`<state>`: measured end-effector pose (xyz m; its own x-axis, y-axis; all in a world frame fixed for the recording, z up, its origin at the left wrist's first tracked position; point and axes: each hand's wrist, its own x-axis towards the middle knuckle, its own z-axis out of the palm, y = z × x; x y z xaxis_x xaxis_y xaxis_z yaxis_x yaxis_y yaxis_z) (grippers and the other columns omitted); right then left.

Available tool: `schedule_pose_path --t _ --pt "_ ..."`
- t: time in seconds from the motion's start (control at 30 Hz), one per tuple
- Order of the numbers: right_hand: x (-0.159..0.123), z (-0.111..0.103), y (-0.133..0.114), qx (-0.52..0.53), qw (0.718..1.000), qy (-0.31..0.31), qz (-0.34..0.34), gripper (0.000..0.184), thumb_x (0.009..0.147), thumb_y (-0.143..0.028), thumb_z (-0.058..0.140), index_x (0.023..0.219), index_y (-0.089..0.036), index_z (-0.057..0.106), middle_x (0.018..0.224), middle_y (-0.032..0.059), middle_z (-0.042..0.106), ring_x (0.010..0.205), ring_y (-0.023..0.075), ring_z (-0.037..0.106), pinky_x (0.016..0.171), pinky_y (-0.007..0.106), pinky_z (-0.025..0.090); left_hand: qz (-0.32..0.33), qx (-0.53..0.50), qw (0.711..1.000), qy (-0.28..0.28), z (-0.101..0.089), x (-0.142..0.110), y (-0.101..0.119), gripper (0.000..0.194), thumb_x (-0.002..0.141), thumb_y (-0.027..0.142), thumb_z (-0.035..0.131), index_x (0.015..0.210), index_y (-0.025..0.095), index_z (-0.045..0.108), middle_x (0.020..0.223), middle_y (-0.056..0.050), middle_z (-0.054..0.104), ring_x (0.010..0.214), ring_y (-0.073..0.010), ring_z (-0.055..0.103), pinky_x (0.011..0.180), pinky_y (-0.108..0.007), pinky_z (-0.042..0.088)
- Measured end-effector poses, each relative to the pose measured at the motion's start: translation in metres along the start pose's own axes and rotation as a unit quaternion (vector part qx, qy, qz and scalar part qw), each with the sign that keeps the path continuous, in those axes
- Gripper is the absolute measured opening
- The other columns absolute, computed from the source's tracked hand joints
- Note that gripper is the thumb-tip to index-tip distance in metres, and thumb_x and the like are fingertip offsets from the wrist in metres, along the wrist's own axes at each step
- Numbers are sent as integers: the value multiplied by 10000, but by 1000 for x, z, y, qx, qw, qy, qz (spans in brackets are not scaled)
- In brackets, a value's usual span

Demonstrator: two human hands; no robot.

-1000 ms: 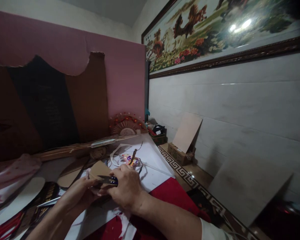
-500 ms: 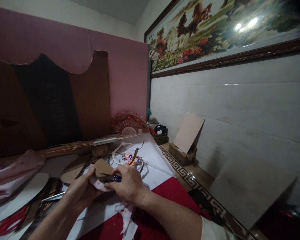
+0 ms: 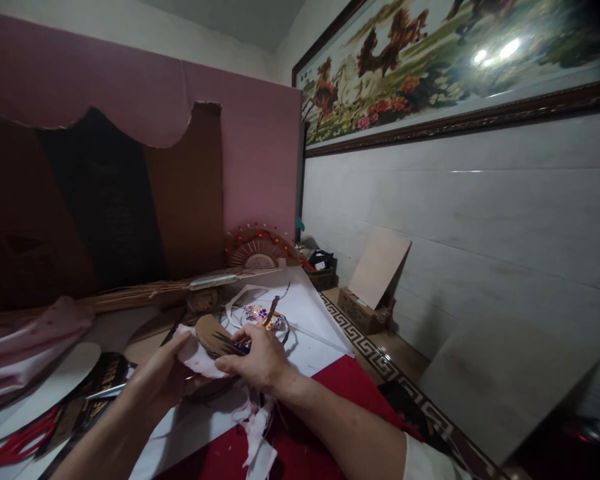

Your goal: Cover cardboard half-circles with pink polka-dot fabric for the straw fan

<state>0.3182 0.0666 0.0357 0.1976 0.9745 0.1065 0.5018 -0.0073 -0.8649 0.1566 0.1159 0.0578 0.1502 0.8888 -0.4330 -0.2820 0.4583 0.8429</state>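
Note:
My left hand (image 3: 157,377) grips a curved brown cardboard piece (image 3: 214,334) wrapped in pale pink patterned fabric (image 3: 196,358), held just above the table. My right hand (image 3: 258,360) is closed on small snips with a dark blue handle (image 3: 239,347), the blades lying across the cardboard piece. A loose strip of the pink fabric (image 3: 256,433) hangs below the hands onto the red cloth (image 3: 310,453).
The white table sheet (image 3: 310,313) carries a colourful small wrapper (image 3: 263,315), paper strips and a long wooden stick (image 3: 155,290). Red scissors (image 3: 17,441) lie at the left. A decorated fan (image 3: 260,247) leans at the back. Cardboard boards and a box (image 3: 363,308) stand on the floor at right.
The cardboard piece has turned in my left hand, and more pink fabric shows around it. A cut fabric strip now hangs down below the hands. The view has shifted slightly.

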Motion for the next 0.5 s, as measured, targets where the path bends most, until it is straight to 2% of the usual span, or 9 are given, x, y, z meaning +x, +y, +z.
schedule_pose_path --t 0.13,0.33,0.5 --pt "1 2 2 5 1000 -10 -17 374 564 -397 845 872 -228 717 883 17 703 840 200 616 706 284 413 22 24 999 -4 2 0 1 104 879 159 584 933 126 667 732 -113 742 504 -221 671 418 -332 577" --pt "3 9 9 32 998 -1 -46 478 499 -395 885 911 -221 717 931 16 679 808 177 589 670 263 409 77 35 996 -35 8 -13 -1 77 856 117 602 878 123 676 751 -105 743 588 -213 693 496 -286 584" --pt "-1 10 7 60 997 -10 -43 452 522 -360 885 910 -218 700 892 0 669 776 162 568 645 248 393 90 27 995 -37 11 -20 0 38 826 136 640 835 118 672 704 -92 721 542 -193 659 468 -265 554"
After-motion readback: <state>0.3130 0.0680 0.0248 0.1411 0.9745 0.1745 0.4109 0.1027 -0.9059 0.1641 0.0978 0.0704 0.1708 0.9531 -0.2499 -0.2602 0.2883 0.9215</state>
